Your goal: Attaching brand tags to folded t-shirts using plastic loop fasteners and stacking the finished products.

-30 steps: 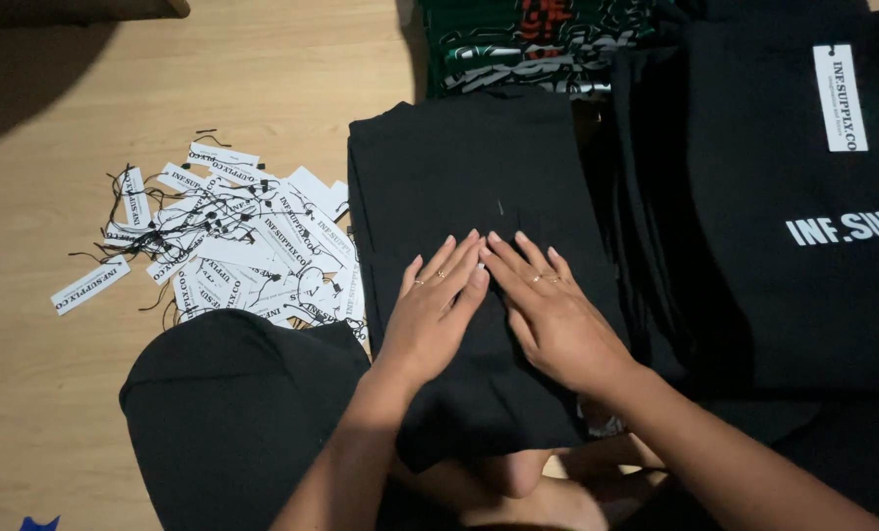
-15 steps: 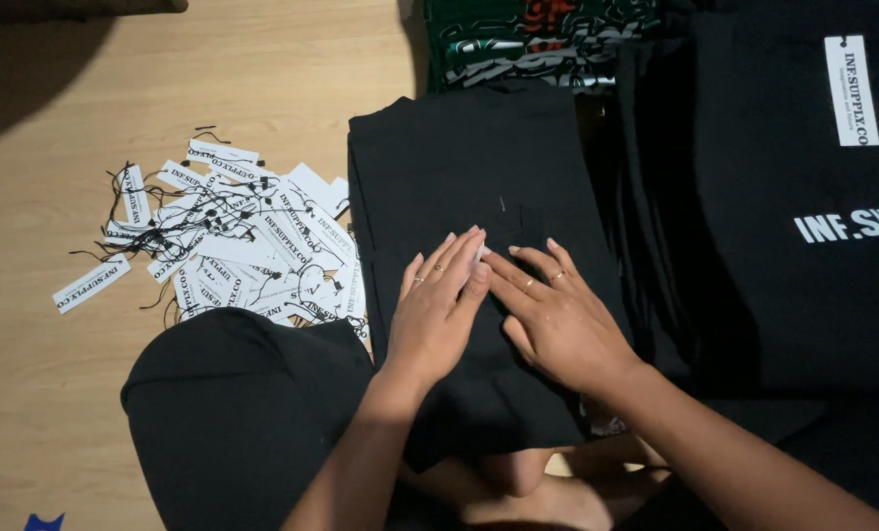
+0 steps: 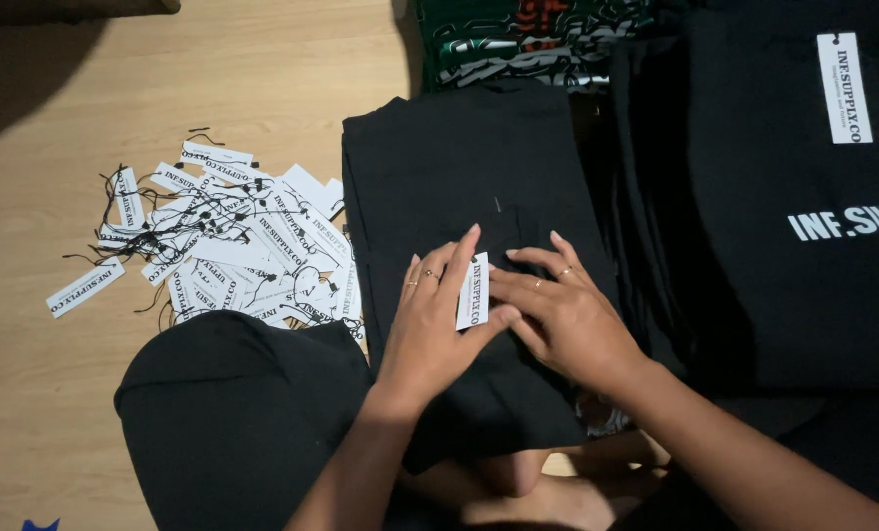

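Across the left of the frame, wooden floor [image 3: 27, 413], pale, bare at the far left edge. Left of centre: heap of white paper tags [image 3: 228, 251], narrow, printed in black, with black strings tangled among them, lying loose on the floor. Lower left: black cloth over the person's knee [image 3: 233, 423], just below the heap. Centre: folded black garment [image 3: 469, 167], flat, its lower half under both hands. On it, lower centre: left hand [image 3: 430, 329], palm down, rings on two fingers, grip pinching one white tag [image 3: 473, 290] between thumb and forefinger, the tag standing upright on its long side. Touching it on the right: right hand [image 3: 567, 315], palm down on the garment, ring on one finger, fingers spread flat and pressing, fingertips meeting the left thumb beside the tag, nothing gripped. Top centre: dark garment with green and red print [image 3: 528, 39], partly cut by the frame edge. Right: stack of black garments [image 3: 784, 295] with white lettering, a white tag [image 3: 845, 87] lying on top at upper right.
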